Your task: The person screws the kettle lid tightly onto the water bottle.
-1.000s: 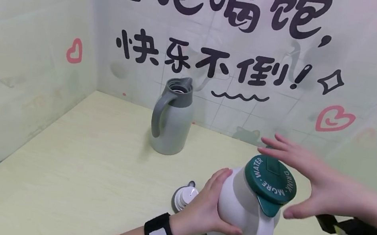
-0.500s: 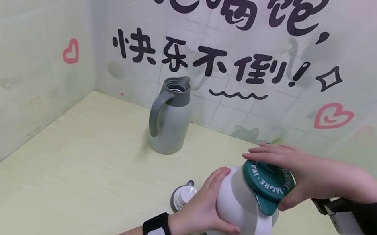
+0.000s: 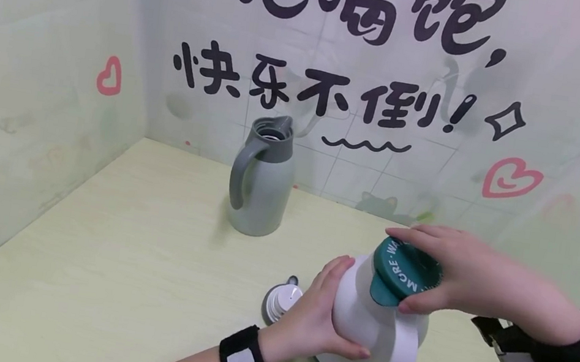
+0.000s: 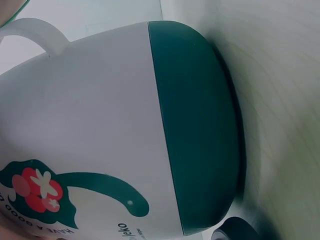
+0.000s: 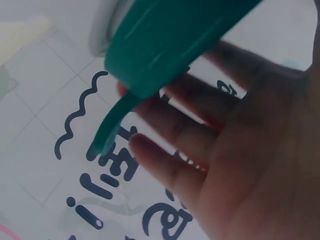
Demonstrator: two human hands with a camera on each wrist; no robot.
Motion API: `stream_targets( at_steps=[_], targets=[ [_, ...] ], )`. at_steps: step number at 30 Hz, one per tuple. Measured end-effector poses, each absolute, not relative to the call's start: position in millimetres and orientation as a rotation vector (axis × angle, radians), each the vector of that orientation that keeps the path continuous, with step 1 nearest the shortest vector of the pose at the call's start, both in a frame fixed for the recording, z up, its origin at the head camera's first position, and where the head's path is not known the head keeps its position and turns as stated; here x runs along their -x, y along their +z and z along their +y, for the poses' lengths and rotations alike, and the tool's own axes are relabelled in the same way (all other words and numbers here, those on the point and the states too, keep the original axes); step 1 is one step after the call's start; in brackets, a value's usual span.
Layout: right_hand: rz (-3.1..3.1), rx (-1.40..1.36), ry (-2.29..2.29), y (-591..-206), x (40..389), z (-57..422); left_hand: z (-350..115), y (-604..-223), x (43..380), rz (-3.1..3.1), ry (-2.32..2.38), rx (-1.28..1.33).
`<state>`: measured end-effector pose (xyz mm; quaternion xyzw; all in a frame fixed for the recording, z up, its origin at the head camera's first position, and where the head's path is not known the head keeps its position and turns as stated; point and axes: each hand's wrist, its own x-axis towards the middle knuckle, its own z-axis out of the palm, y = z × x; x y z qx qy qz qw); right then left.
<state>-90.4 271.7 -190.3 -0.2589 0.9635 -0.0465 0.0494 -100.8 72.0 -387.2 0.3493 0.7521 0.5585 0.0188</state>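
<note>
A white thermos jug (image 3: 357,339) with a green base (image 4: 195,130) and a side handle stands on the table at the right. My left hand (image 3: 312,320) holds its body from the left, thumb across the front near the handle. On top is a round green lid (image 3: 402,271) with white lettering. My right hand (image 3: 455,272) grips this lid by its edge, thumb at the near side and fingers over the far side. In the right wrist view the fingers (image 5: 175,125) reach along the green lid (image 5: 165,45).
A grey thermos jug (image 3: 262,196) with an uncovered mouth stands farther back, near the printed wall. A white and grey stopper (image 3: 281,303) lies on the table (image 3: 134,258), just behind my left wrist.
My right hand has come down from above the lid and taken hold of it. The lid has turned, its green tab moving left away from the handle. The left hand keeps its hold.
</note>
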Motion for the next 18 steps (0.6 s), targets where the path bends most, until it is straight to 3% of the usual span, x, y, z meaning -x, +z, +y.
stream_targets(
  at_steps=[18],
  targets=[
    [3.154,0.274,0.001,-194.8,76.9,237.7,72.9,-388.0,102.0,2.388,1.698,-1.079]
  ],
)
